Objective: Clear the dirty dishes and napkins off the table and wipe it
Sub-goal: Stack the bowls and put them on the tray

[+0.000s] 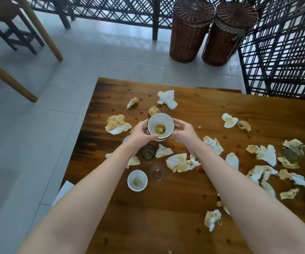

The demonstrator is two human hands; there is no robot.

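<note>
Head view: nearest us, just this side of the stack of bowls (160, 127), a lone small bowl (137, 180) with brown dregs, a clear glass (157, 173) beside it, a dark glass (148, 152) closer in. Now that stack: left hand (142, 133) and right hand (183, 133) curl round its sides, top bowl stained brown. Keep it level, I'd say, grip low, before nesting the lone bowl. Crumpled napkins (167, 99) litter the worktop (166, 208) all round the stack; far beyond it stand two lidded wicker baskets (190, 33), contents hidden.
</note>
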